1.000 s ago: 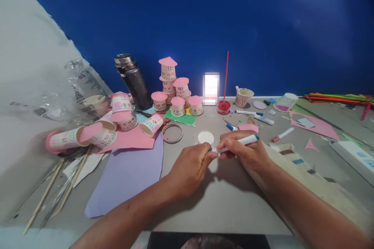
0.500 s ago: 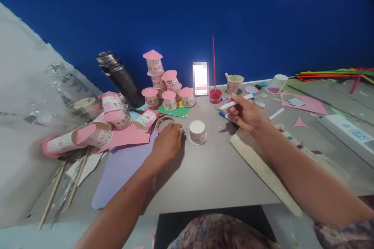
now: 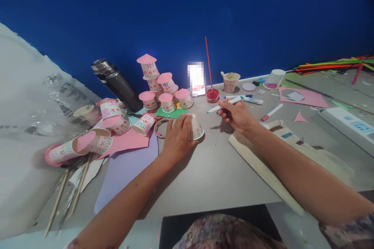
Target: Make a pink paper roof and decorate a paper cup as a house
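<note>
In the head view, my left hand [image 3: 178,136] is closed round the left side of a small white paper cup [image 3: 196,128]. The cup stands upside down on the grey table, with green grass strokes drawn around its rim; my fingers hide part of it. To its right, my right hand [image 3: 235,114] holds a white marker [image 3: 226,105] like a pen. The marker's green tip points left toward the cup, a short distance from it. Left of the cup lies a roll of tape [image 3: 160,128], partly behind my left hand.
Pink-roofed paper cups [image 3: 150,70] are stacked at the back beside a dark thermos [image 3: 118,85]. More decorated cups [image 3: 112,114] lie on the left. A red jar with a stick [image 3: 212,95] stands behind. A cloth [image 3: 248,148] and power strip [image 3: 347,124] are at right.
My left hand has moved right from beside the tape roll and taken hold of the paper cup. My right hand, still with the marker, has shifted slightly left and down.
</note>
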A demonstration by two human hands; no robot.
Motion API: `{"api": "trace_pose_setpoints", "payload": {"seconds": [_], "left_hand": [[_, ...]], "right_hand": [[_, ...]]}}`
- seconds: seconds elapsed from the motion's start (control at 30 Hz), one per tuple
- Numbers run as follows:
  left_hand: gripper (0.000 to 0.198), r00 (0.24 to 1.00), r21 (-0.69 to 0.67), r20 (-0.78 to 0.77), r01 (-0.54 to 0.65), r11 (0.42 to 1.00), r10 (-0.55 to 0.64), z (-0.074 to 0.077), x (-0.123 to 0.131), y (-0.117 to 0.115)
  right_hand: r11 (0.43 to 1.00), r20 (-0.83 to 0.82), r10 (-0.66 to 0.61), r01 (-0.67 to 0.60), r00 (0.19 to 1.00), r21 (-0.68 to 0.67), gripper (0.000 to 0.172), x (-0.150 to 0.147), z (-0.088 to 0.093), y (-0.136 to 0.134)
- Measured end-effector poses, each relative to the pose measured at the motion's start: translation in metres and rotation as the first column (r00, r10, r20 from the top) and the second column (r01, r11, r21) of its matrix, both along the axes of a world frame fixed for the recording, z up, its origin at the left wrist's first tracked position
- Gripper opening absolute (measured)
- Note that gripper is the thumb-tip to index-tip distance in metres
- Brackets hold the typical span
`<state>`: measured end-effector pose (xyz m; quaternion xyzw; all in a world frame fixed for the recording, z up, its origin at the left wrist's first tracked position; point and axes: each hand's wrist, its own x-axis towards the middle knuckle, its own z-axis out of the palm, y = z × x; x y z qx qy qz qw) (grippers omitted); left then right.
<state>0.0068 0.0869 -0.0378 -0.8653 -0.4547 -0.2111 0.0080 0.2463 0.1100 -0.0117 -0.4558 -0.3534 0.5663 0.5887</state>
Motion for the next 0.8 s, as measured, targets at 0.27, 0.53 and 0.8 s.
{"api": "trace_pose_setpoints", "payload": {"seconds": [0.27,0.53,0.8], "left_hand": [[0.081,0.834,-0.174,0.551,0.080,0.981,0.030,-0.005,-0.019,0.010],[0.081,0.696,-0.150,0.714,0.248,0.957,-0.069,-0.006,-0.020,0.006],[0.089,0.579,-0.191,0.813,0.372,0.909,-0.066,-0.005,-0.016,-0.003]], "right_hand": [[0.957,0.253,-0.115,0.039,0.961,0.288,0.035,-0.008,0.009,-0.021],[0.778,0.547,-0.391,-0.052,0.740,0.626,0.011,-0.018,0.022,-0.057],[0.726,0.509,-0.471,-0.012,0.720,0.688,0.016,-0.013,0.023,-0.055]]}}
